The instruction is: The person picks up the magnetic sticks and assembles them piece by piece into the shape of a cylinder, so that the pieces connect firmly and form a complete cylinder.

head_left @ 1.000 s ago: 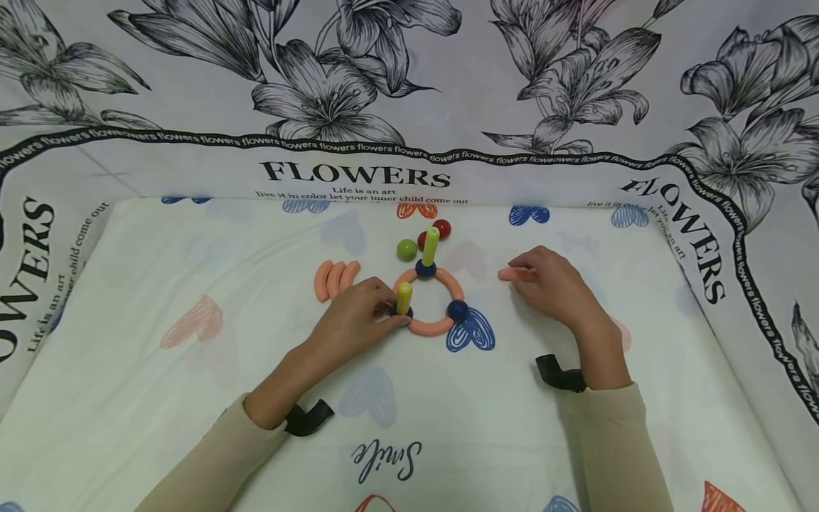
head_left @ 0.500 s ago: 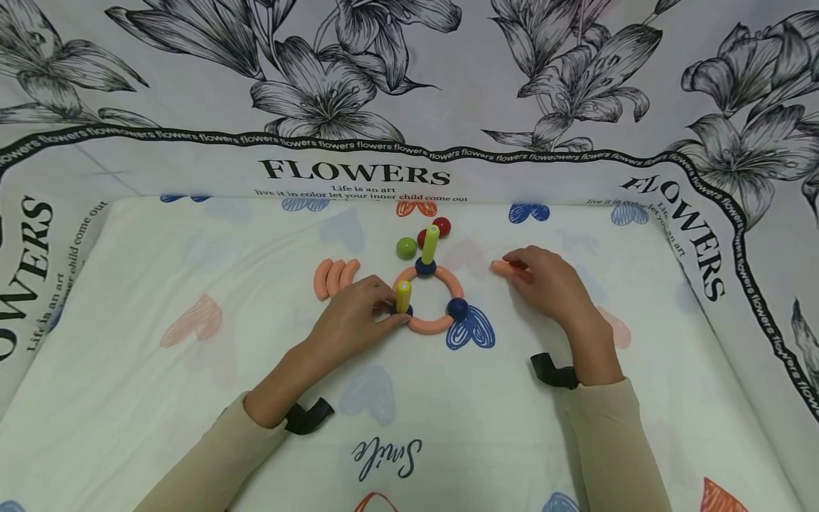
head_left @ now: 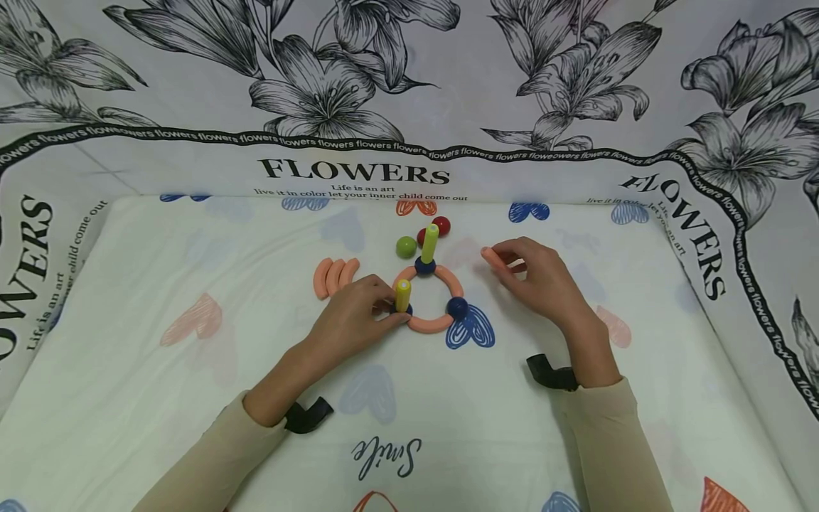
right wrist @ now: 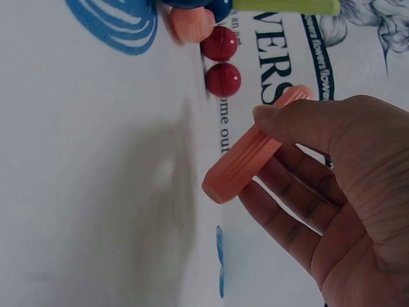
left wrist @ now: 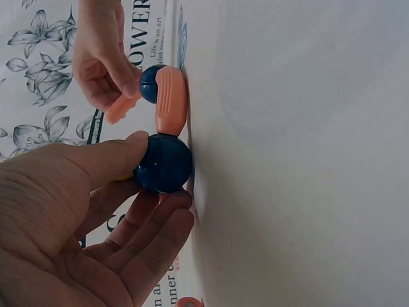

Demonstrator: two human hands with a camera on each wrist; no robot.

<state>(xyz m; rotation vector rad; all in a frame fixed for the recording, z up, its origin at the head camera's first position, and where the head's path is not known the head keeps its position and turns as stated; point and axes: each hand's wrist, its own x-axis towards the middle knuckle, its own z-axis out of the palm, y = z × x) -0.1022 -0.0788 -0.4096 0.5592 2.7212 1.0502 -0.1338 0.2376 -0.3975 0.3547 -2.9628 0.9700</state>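
Observation:
On the cloth lies a ring of curved orange rods (head_left: pixel 431 325) joined by dark blue balls (head_left: pixel 457 308). A yellow-green stick (head_left: pixel 430 244) rises from the far ball, and a shorter yellow stick (head_left: pixel 402 295) from the left one. My left hand (head_left: pixel 355 313) pinches that left blue ball (left wrist: pixel 164 163) between thumb and fingers. Off to the right of the ring, my right hand (head_left: pixel 537 281) holds a loose orange rod (right wrist: pixel 246 157) between thumb and fingers, tilted and apart from the ring. The fingers partly hide the ring's left side in the head view.
Several curved orange rods (head_left: pixel 334 277) lie side by side left of the ring. A green ball (head_left: pixel 406 247) and two red balls (head_left: pixel 441 226) sit just behind it. Black curved pieces (head_left: pixel 552 372) show by both wrists. Flower-printed cloth (head_left: pixel 358 85) fills the background.
My right hand has moved a little left toward the ring, and the orange rod in it has turned from level to slanting. The left hand has stayed at the blue ball.

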